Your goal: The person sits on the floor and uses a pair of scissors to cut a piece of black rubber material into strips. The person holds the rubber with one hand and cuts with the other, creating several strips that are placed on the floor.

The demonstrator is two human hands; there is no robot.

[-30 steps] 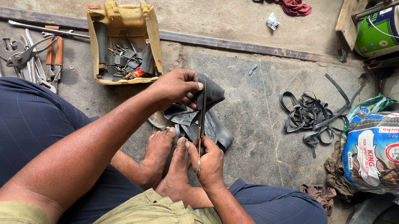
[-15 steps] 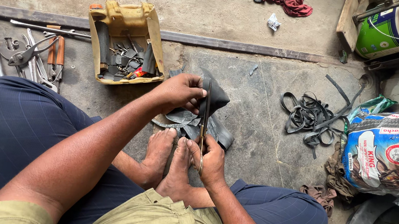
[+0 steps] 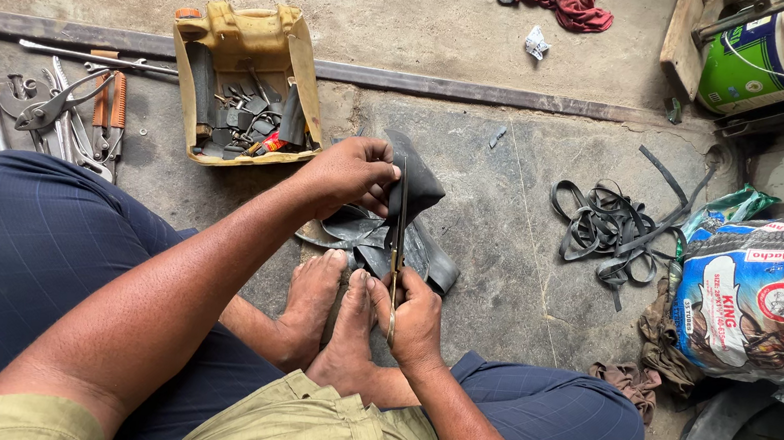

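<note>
Left hand [image 3: 350,172] raised rubber tube [image 3: 413,188].

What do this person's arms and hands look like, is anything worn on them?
Both arms are bare from the elbow down, with no gloves, rings, watch or bracelets visible on the left hand or the right hand. Only olive-khaki shirt cloth shows at the bottom edge.

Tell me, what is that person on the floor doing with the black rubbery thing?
A person sits on the concrete floor cutting a black rubber tube. The left hand holds the rubber up, while the right hand works a pair of scissors into it. Both bare feet rest by the rubber's lower end. A cut-open yellow can of small parts sits nearby, with rubber strips to the right.
</note>
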